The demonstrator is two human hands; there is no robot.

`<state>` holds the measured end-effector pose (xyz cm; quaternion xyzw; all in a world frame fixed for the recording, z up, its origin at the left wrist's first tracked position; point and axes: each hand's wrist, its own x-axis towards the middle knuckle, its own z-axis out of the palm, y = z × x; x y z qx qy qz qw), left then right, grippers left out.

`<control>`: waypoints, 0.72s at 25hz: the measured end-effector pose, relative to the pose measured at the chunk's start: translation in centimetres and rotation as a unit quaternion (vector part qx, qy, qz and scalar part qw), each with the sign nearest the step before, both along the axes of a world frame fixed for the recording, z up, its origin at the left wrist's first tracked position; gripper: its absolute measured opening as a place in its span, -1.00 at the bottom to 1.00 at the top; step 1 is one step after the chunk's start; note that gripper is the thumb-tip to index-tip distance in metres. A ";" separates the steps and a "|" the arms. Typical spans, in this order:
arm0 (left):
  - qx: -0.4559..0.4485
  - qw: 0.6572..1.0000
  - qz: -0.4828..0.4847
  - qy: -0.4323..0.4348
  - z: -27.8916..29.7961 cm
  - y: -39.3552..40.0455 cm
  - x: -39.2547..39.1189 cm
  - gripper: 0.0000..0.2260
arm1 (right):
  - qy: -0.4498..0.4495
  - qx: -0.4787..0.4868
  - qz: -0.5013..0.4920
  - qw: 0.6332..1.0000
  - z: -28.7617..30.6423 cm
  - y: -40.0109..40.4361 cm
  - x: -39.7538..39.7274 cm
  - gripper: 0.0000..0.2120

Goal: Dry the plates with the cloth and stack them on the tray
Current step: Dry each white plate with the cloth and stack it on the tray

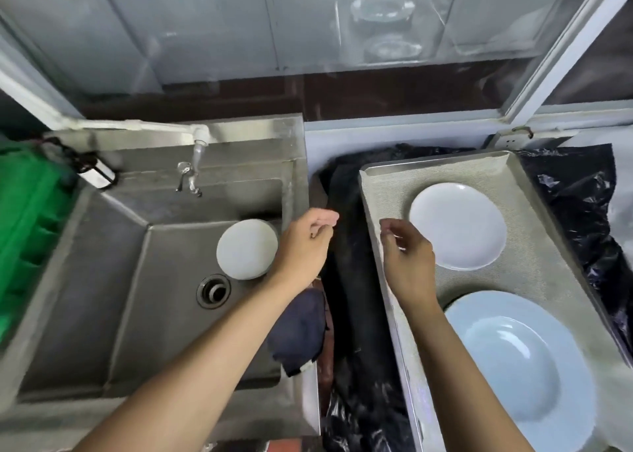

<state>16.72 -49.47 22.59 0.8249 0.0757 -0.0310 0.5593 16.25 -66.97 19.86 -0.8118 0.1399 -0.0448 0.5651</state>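
A metal tray [534, 266] lined with grey mesh lies on the right. On it rest a small white plate [459, 227] at the back and a large pale blue plate [520, 366] at the front. Another small white plate [246, 249] leans in the steel sink [113, 280], by the drain. A dark blue cloth [301, 331] hangs over the sink's right rim, under my left forearm. My left hand [305, 242] hovers over that rim, fingers loosely curled, holding nothing. My right hand [407, 256] hovers at the tray's left edge beside the small plate, fingers loosely curled, empty.
A tap [195, 167] sticks out above the sink's back wall. A green crate [27, 232] stands at the far left. Black plastic sheeting [582, 205] lies under and around the tray, and fills the gap between sink and tray. Glass cabinet doors stand behind.
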 end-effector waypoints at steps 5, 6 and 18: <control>-0.016 0.998 0.040 -0.038 -0.2 7.5 -3.0 -0.62 | -0.017 0.007 0.025 1.000 0.7 7.9 -2.0 -0.83; -0.022 0.998 0.046 -0.047 -0.3 9.0 -3.4 -0.61 | -0.015 0.001 0.027 1.000 0.8 9.5 -2.4 -0.83; -0.056 0.998 0.014 0.006 -1.9 29.6 -7.8 -0.74 | 0.024 0.013 -0.048 0.998 -1.8 29.5 -8.6 -0.80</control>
